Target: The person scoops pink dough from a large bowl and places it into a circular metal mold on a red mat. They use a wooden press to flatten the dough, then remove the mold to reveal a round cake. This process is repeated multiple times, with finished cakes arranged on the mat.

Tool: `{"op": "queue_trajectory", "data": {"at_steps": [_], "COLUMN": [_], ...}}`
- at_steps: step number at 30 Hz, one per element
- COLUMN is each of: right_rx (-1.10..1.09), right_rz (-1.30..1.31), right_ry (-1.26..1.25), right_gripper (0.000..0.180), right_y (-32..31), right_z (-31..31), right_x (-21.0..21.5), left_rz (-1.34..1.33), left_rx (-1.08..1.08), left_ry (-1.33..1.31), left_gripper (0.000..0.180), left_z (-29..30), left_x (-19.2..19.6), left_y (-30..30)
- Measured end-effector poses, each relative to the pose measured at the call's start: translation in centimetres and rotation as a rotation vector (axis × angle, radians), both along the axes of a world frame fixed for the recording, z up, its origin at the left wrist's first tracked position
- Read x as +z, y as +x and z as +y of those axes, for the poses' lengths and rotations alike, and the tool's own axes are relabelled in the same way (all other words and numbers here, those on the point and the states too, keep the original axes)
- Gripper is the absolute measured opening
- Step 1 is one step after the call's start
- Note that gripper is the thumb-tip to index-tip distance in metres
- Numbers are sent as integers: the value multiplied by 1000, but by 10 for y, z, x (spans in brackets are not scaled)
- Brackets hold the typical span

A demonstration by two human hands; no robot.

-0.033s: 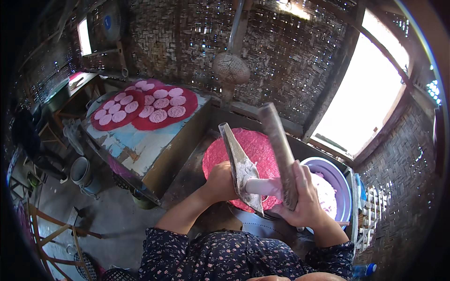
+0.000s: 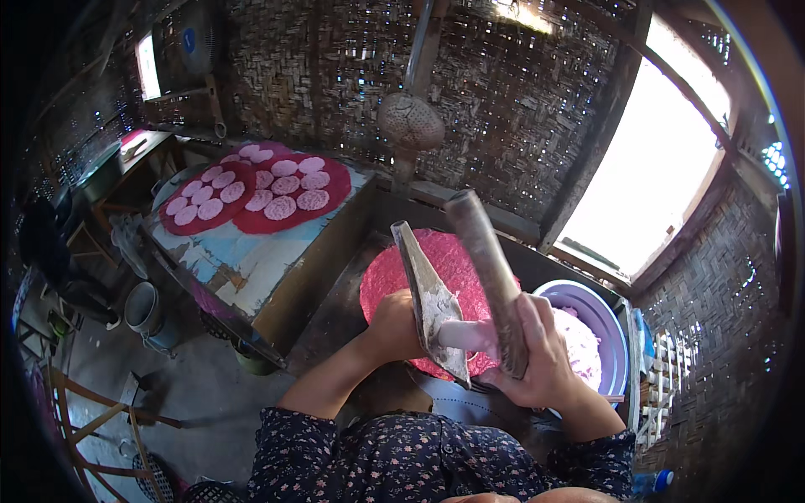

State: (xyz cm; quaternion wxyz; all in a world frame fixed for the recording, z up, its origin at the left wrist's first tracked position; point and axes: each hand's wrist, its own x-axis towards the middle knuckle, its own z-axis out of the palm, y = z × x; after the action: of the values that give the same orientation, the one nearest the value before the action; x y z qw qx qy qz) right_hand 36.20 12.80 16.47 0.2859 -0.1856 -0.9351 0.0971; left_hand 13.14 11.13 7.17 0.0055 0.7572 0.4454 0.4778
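My left hand (image 2: 394,329) is wrapped round a long, flat wooden press body (image 2: 422,281), pointed at its ends and smeared with pale dough. A pale pink cylinder-shaped plunger (image 2: 464,334) runs from its middle toward a thick wooden crossbar (image 2: 486,264). My right hand (image 2: 541,356) grips the lower part of that bar, fingers curled over it. Both pieces are held above a round red mat (image 2: 381,281); whatever lies under the press is mostly hidden. Close by on the right, a lilac basin (image 2: 612,327) holds pale pink dough (image 2: 584,352).
At the left, a worn blue-topped table (image 2: 251,281) bears red round mats (image 2: 277,220) with several pink lacy discs. A bucket (image 2: 142,306) and wooden frames (image 2: 80,427) stand on the floor. Woven walls and a bright window (image 2: 646,159) enclose the space.
The crossbar's upper end has swung slightly to the left, and my right hand has shifted a little left with it. My left hand keeps its grip on the press body.
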Motion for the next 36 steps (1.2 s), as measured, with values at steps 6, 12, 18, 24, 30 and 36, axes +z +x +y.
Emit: {"op": "queue_trajectory", "data": {"at_steps": [6, 12, 18, 24, 30, 36], "right_rx": [-15, -57, 128, 498, 643, 508], "right_rz": [-5, -32, 174, 38, -153, -107], "right_ry": [7, -133, -1311, -1894, -2167, -2156], "right_gripper": [83, 88, 100, 118, 131, 132], "right_y": [-12, -17, 18, 43, 65, 94], "right_z": [7, 24, 68, 76, 73, 82], "right_x": [-14, -27, -38, -50, -48, -51], "left_rz": [-41, -159, -333, -911, -1198, -1103], "left_rx": [-35, -36, -30, -861, -1887, -1633], "left_ry": [-18, -129, -243, -599, -261, -139], "left_gripper": [39, 42, 44, 89, 126, 120], "left_z": [22, 37, 55, 74, 93, 105], "left_x": [-26, -49, -56, 14, 99, 91], "left_y": [8, 14, 16, -24, 3, 25]}}
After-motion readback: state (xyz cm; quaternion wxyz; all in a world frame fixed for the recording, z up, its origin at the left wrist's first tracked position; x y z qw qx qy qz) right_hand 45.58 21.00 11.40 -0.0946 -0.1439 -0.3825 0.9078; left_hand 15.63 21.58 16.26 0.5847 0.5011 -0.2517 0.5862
